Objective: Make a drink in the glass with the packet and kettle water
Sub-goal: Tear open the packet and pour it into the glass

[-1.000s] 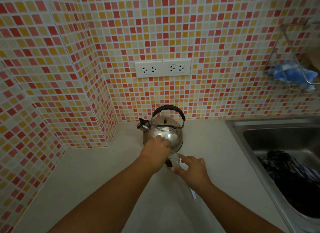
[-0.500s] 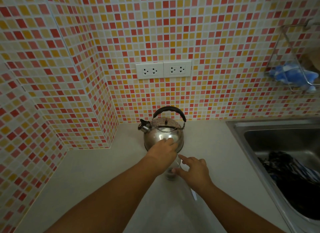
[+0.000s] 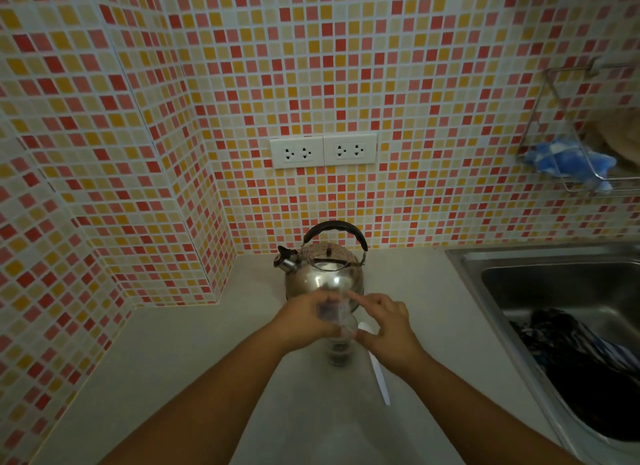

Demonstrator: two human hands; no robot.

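Note:
A clear glass (image 3: 340, 350) with a dark bit at its bottom stands on the counter in front of the steel kettle (image 3: 323, 274), which has a black handle. My left hand (image 3: 303, 322) is just above the glass rim and grips a small blurred packet (image 3: 329, 310). My right hand (image 3: 388, 329) is on the glass's right side. Its thumb lies against the rim, and its index finger stretches toward the packet with fingers apart. A white spoon (image 3: 379, 378) lies on the counter under my right wrist.
A steel sink (image 3: 519, 274) holding dark cloth is set into the counter at the right. On the wall above it hangs a wire rack (image 3: 554, 125) with a blue cloth. Two white sockets (image 3: 323, 150) sit on the tiled wall behind the kettle. A tiled corner juts out at left.
My left hand has come off the kettle's body and moved back over the glass, with the packet now blurred in it. My right hand has risen from beside the glass toward the packet.

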